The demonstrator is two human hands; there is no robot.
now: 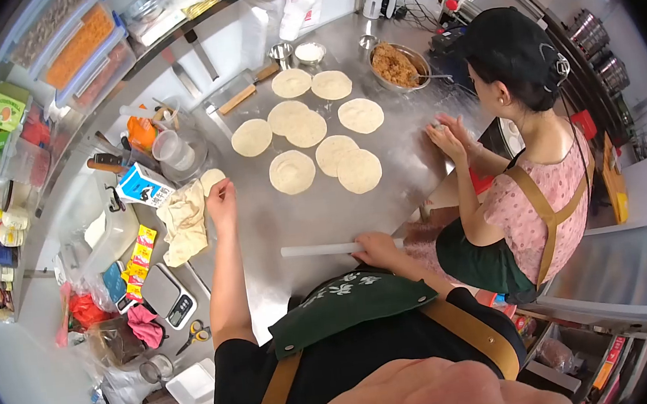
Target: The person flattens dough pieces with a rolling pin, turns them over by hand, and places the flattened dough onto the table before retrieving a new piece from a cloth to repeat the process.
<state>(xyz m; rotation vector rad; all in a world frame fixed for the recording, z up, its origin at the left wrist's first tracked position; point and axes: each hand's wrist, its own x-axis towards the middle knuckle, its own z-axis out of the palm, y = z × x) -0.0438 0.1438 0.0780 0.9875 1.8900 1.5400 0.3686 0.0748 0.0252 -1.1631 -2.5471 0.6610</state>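
My left hand point(221, 205) is at the left part of the metal table, its fingers closed at the edge of a small dough round point(212, 180). A crumpled cream cloth point(184, 223) lies just left of that hand. Near the table's front edge my right hand point(379, 250) is wrapped round a white rolling pin point(317, 251), which points to the left. Several flat dough rounds point(292, 172) lie beyond both hands, some of them overlapping.
A co-worker point(530, 180) stands at the right, hands together over the table. Behind the rounds are a bowl of orange-brown filling point(397, 65) and a wooden-handled scraper point(238, 99). A milk carton point(142, 185), a scale point(169, 295) and scissors point(194, 335) lie at the left.
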